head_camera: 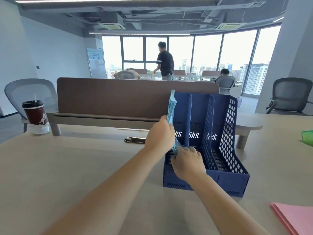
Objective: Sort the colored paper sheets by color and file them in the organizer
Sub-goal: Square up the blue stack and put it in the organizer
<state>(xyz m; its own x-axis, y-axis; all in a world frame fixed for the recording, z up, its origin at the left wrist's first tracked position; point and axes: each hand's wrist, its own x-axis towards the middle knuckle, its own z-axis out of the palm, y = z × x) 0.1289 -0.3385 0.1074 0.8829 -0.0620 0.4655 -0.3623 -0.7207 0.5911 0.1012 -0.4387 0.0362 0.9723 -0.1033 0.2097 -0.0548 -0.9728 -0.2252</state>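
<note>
A dark blue three-slot file organizer (227,133) stands on the desk right of centre. A stack of light blue sheets (171,109) stands upright on edge in its leftmost slot. My left hand (160,134) grips the stack at its left side, about halfway up. My right hand (188,162) holds the stack's lower front corner at the slot's mouth. The middle and right slots look empty. A pile of pink sheets (294,217) lies at the desk's near right corner. Green sheets (307,135) show at the right edge.
A paper coffee cup (35,114) stands at the desk's far left. A brown partition screen (118,95) runs along the desk's back edge, with a cable grommet (134,140) below it. Office chairs stand left and right; people are at desks by the windows.
</note>
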